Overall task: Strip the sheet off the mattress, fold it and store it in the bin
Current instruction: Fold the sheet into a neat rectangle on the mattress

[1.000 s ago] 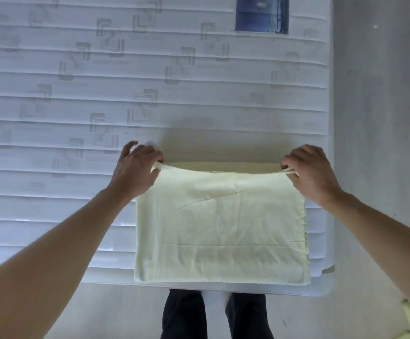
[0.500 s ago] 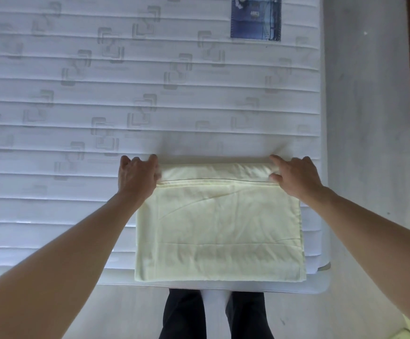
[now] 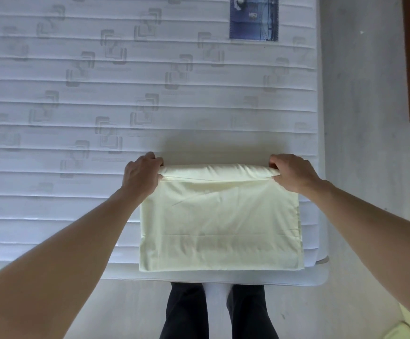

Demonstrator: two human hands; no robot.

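Both hands, left hand [image 3: 141, 176] and right hand [image 3: 290, 173], now grip sheet [image 3: 220, 221] far corners, edge lifted again

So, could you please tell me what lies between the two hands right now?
The head view shows the folded sheet's rolled far edge between the left hand and right hand.

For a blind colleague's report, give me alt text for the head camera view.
Both hands, left hand and right hand, grip the far corners of a folded pale yellow sheet lying on a bare white mattress. The person's dark trouser legs show below the mattress edge.
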